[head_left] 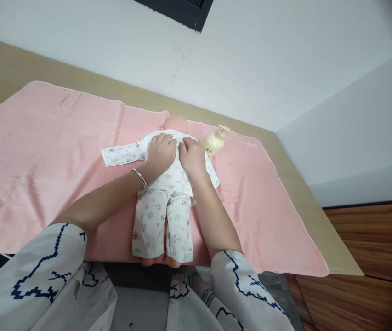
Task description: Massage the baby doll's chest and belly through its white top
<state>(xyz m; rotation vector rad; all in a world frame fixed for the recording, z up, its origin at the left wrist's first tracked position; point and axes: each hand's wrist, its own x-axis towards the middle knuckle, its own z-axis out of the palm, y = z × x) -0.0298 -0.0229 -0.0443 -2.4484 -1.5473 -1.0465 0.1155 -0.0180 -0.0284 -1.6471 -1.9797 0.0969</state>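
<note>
A baby doll lies on a pink blanket, its bald head at the far end and its feet near the table's front edge. It wears a white printed baby shirt and matching pants. My left hand, with bangles at the wrist, rests on the upper part of the shirt, fingers curled in on the cloth. Close beside it, my right hand is also closed on the shirt below the head. The fingertips are partly hidden. One sleeve stretches out to the left; the other lies beneath my right forearm.
Just right of the doll's head, a pale yellow pump bottle leans or lies on the blanket. The wooden table borders a white wall behind. Brown wood panelling is at the lower right.
</note>
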